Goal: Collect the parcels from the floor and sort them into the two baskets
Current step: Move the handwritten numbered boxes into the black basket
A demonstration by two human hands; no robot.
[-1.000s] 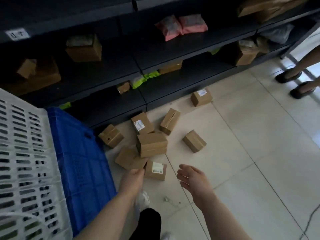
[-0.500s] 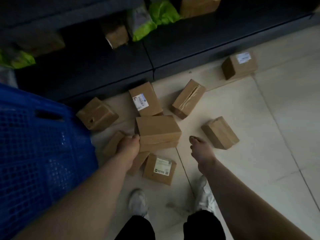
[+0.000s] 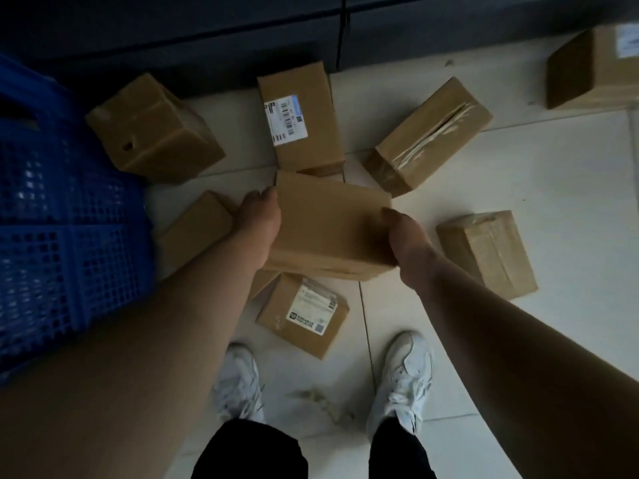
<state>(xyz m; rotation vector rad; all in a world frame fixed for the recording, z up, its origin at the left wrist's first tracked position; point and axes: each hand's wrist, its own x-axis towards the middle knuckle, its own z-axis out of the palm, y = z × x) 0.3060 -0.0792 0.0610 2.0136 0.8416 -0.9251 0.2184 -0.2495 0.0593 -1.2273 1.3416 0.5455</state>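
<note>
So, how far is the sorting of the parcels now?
Nothing looks sorted yet, though the blue basket's inside is hard to see. In hand: the left hand and the right hand hold the plain box by its two sides. Left on the floor: at least seven boxes, among them the labelled box and the small labelled box. The second basket is out of view.

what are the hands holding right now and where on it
A plain cardboard box, gripped at its two ends: left hand on one, right hand on the other.
</note>
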